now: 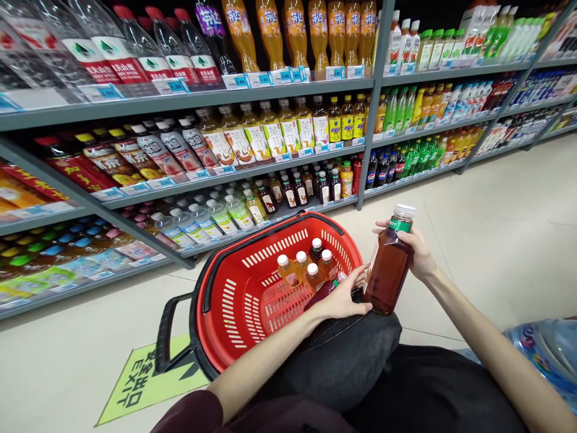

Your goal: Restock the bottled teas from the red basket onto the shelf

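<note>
My right hand [418, 249] is wrapped round the neck of a brown tea bottle [387, 267] with a white cap and green band, held upright above my knee. My left hand [345, 297] touches the bottle's lower side with its fingers, just over the near rim of a red shopping basket [234, 300]. Inside the basket stand several orange and dark bottles [306, 270] with white caps.
Grey shelves [189, 102] full of drink bottles run along the left and back. The basket's black handle [166, 328] sticks out over a green EXIT floor sticker [139, 379]. A big blue water jug [547, 352] lies at the right. Pale floor tiles [496, 228] stretch right.
</note>
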Available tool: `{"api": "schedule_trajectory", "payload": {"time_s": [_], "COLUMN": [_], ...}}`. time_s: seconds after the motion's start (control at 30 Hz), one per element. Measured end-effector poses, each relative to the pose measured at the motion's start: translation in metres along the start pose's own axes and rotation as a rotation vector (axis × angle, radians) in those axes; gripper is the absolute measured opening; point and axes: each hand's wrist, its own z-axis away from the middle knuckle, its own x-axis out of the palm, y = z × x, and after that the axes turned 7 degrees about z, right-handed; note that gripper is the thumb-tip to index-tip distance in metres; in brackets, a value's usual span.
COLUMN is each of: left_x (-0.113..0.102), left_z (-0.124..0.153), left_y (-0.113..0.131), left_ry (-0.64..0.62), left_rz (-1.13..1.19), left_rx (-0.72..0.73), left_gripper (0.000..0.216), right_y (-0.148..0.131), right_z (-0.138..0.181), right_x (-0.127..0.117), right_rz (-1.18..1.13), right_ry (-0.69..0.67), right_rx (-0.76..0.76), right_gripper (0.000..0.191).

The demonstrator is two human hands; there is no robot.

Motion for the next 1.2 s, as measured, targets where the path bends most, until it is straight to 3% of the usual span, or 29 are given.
{"api": "schedule_trajectory", "payload": {"time_s": [0.07, 0.17, 0.3, 0.47, 0.63, 0.9, 1.2], "left_x": [0.0, 0.002, 0.005, 0.009, 0.006, 0.003, 0.006], "left_z": [0.0, 0.001, 0.002, 0.003, 0.003, 0.003, 0.0], "left_y": [-0.002, -0.002, 0.007, 0.019, 0.014, 0.009, 0.015], "left_ry": [0.005, 0.08, 0.074, 0.071, 0.062, 0.008, -0.021], "left_rz": [-0.003, 0.011, -0.035, -0.165, -0.162, -0.205, -0.219], "left_rx": [0.021, 0.019, -0.014, -0.102, -0.123, -0.097, -0.04], "left_gripper": [0.092, 0.082, 0.085, 0.109, 0.117, 0.112, 0.098], "right_y": [-0.002, -0.008, -0.02, -0.024, -0.014, -0.01, -0.008], "right_z": [0.002, 0.005, 0.01, 0.009, -0.001, -0.002, -0.006], "right_x": [0.004, 0.007, 0.01, 0.01, 0.001, 0.0, 0.001], "right_rz": [0.114, 0.471, 0.702, 0.581, 0.178, -0.094, -0.079], "right_ry": [0.099, 0.295, 0.322, 0.241, 0.215, 0.188, 0.143], "right_rx": [-0.029, -0.02, 0.012, -0.009, 0.029, 0.114, 0.159], "right_gripper": [0.037, 0.039, 0.042, 0.031, 0.028, 0.041, 0.038]}}
